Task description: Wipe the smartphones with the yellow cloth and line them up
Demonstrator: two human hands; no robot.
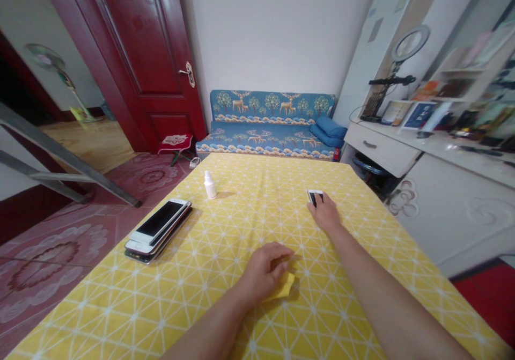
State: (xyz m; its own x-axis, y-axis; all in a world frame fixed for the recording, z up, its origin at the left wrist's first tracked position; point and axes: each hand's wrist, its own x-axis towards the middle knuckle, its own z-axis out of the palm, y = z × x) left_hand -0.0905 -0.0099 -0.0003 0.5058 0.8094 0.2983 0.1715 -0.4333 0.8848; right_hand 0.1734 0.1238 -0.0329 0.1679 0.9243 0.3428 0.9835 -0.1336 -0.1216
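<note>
My left hand [263, 274] grips a yellow cloth [282, 290]; my right hand [325, 213] closes on a white smartphone [315, 196]. Nearby: white bottle [210, 185], label unreadable; stacked smartphones [157, 230].

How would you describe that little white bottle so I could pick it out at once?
Start with the yellow patterned tablecloth stretching toward the blue sofa. Near the cloth's far left edge, just beyond the stack of phones, stands a small white bottle. It is narrow, capped and upright, standing alone, while the phones beside it lie flat.
</note>
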